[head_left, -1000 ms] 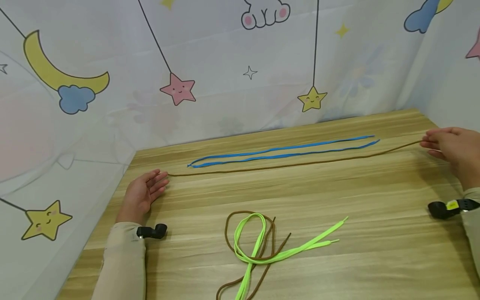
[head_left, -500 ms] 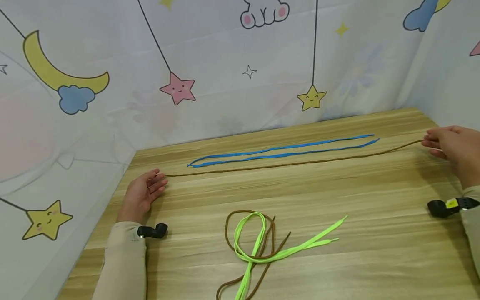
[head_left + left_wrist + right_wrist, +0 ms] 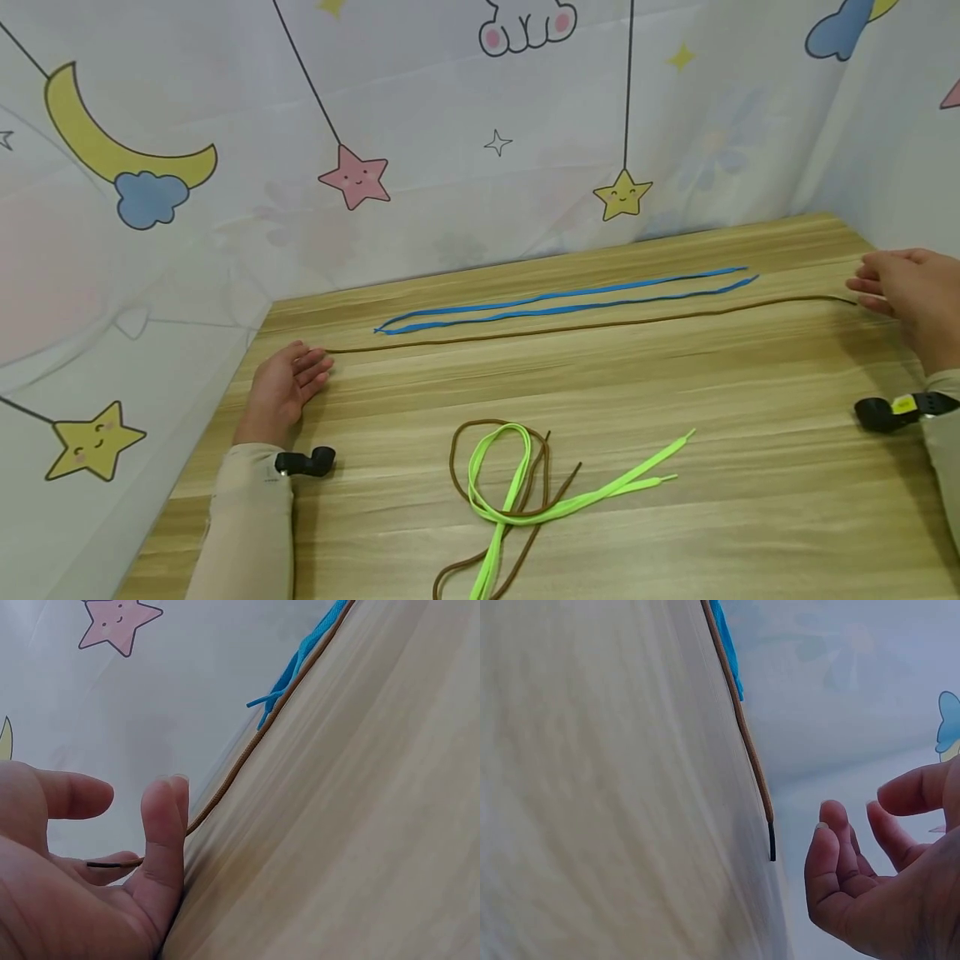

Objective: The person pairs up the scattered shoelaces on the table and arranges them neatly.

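A brown shoelace (image 3: pixel 570 330) stretches left to right across the table between my two hands. My left hand (image 3: pixel 285 383) is at its left end, thumb apart from the other fingers. In the left wrist view the lace's dark tip (image 3: pixel 105 865) lies against the fingers, part of the lace hidden behind one of them. My right hand (image 3: pixel 915 304) hovers at the other end, fingers loosely bent with nothing between them. In the right wrist view the lace's right tip (image 3: pixel 772 840) lies apart from the fingertips.
A blue shoelace (image 3: pixel 562 312), doubled into two lines, lies just behind the brown one. Nearer the front, a lime-green shoelace (image 3: pixel 585 503) and another brown shoelace (image 3: pixel 452 467) lie looped over each other. A printed curtain (image 3: pixel 450 167) hangs along the table's back edge.
My right hand has let go of the brown shoelace, whose right end has dropped to the table. The left hand has shifted very slightly left.
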Motion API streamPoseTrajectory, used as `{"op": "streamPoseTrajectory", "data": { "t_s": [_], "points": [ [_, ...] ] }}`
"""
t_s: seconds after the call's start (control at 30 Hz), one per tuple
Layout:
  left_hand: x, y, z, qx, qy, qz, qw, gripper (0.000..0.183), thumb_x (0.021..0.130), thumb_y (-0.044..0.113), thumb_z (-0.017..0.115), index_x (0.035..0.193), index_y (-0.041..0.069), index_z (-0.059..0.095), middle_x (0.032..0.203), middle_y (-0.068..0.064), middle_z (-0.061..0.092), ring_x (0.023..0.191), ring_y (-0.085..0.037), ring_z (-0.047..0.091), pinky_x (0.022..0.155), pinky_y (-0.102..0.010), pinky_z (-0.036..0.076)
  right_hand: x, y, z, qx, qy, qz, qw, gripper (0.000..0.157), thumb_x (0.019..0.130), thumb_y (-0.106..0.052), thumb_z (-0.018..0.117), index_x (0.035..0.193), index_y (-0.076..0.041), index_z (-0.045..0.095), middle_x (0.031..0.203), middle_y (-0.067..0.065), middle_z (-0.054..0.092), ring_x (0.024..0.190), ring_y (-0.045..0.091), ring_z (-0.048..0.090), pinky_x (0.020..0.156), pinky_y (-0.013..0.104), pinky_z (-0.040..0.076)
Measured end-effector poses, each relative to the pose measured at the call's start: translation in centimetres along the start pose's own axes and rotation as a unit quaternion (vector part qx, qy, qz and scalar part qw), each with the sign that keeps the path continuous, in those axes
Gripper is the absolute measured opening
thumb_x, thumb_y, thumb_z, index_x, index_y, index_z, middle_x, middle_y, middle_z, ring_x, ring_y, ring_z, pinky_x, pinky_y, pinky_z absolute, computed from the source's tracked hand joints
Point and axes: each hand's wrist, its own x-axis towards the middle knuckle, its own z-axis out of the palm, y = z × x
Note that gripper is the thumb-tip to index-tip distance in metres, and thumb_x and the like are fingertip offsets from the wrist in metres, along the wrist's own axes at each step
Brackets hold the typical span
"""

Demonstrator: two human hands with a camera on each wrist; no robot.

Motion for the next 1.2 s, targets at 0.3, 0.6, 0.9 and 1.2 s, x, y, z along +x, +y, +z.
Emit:
{"op": "streamPoseTrajectory", "data": {
  "t_s": [0.3,0.6,0.9,1.2],
  "points": [
    [0.0,0.0,-0.4,-0.008,0.009,0.006,0.9999,0.070,0.098,0.018,0.045,0.149,0.027,-0.001,0.123,-0.006,0.048,0.101,-0.017,0.062,0.070,-0.027,0.053,-0.7,-1.3,0.5,0.004,-0.025,-0.031,0.999,0.018,0.095,-0.044,0.042,0.104,-0.029,0.045,0.095,-0.009,0.047,0.066,-0.012,0.053,0.061,0.015,0.050],
    [0.0,-0.5,-0.4,-0.035,0.007,0.007,0.9993,0.030,0.094,0.020,0.056,0.122,0.012,0.049,0.095,-0.002,0.065,0.083,-0.014,0.065,0.062,-0.025,0.052,-1.8,-2.4,1.6,-0.001,-0.074,-0.082,0.994,0.034,0.095,-0.042,0.043,0.116,-0.016,0.048,0.091,-0.014,0.051,0.070,-0.010,0.056,0.063,0.018,0.051],
    [-0.2,-0.3,1.1,-0.011,-0.045,0.036,0.9983,0.016,0.094,0.021,0.056,0.105,0.010,0.060,0.089,-0.002,0.065,0.083,-0.015,0.063,0.068,-0.024,0.051,-3.1,-4.0,2.7,0.023,-0.121,-0.119,0.985,0.035,0.093,-0.041,0.049,0.113,-0.011,0.051,0.091,-0.015,0.056,0.075,-0.003,0.060,0.065,0.022,0.053],
    [-0.9,-0.6,4.9,0.108,-0.109,0.066,0.9860,0.031,0.096,0.028,0.051,0.119,0.006,0.051,0.092,-0.001,0.062,0.085,-0.015,0.062,0.073,-0.026,0.049,-6.3,-6.8,5.0,-0.023,-0.216,-0.183,0.959,0.044,0.095,-0.040,0.047,0.116,-0.001,0.053,0.098,-0.007,0.061,0.083,0.008,0.062,0.072,0.029,0.052]
  ]
}}
